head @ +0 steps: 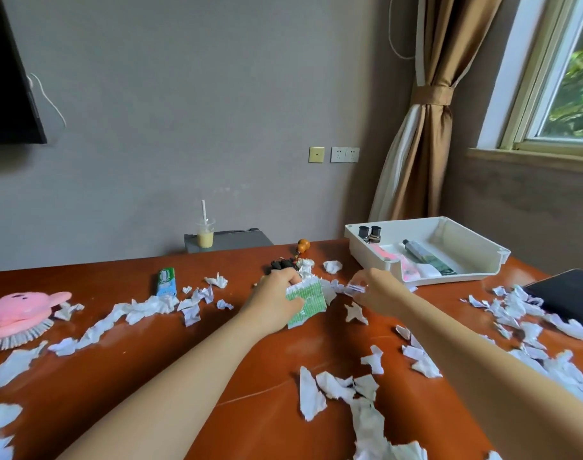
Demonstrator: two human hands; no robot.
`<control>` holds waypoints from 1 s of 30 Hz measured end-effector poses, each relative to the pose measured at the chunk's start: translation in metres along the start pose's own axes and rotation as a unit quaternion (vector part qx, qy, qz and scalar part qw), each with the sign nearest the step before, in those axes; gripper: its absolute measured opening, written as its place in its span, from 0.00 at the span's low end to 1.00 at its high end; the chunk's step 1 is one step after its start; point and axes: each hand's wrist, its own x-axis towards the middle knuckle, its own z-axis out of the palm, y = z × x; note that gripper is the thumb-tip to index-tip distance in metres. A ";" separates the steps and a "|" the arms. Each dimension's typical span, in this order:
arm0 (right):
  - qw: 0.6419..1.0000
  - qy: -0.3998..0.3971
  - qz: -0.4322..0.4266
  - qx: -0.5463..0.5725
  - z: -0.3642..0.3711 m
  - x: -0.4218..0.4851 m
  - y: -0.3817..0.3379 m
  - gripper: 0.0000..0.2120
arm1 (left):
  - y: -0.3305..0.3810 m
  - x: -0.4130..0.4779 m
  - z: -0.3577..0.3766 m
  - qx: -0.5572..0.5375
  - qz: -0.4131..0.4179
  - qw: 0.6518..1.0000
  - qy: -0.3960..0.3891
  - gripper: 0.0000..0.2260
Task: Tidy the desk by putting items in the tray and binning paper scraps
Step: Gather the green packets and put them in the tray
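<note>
Green-and-white striped paper piece [307, 302] sits mid-desk, gripped by the person's L hand [274, 298], fingers curled over its top edge. R hand [375, 293], just beside it, pinches a small crumpled white scrap [354, 287] w/ fingertips. Torn white paper scraps [336, 390] lie all over the reddish-brown desk [250, 376]. White plastic tray [497, 258] at far R holds a dark tube [428, 257]. Pink plush-topped brush [21, 318] at L edge.

the left hand [277, 302] grips a green striped wrapper [308, 302] mid-desk, and the right hand [374, 293] pinches a small paper scrap [354, 289] beside it. torn white scraps [311, 396] litter the brown desk [117, 376]. a white tray [456, 260] sits at the far right.
</note>
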 end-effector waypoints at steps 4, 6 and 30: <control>0.999 -0.029 0.021 0.001 0.011 0.018 0.003 0.15 | -0.005 0.012 0.006 -0.021 0.018 1.000 0.014 0.08; 0.999 -0.033 0.018 -0.002 0.013 0.023 0.003 0.14 | -0.008 0.016 0.009 -0.025 0.019 0.999 0.017 0.07; 0.989 -0.076 0.095 0.084 0.002 -0.001 0.002 0.22 | -0.001 -0.006 -0.009 -0.061 0.045 0.996 0.044 0.08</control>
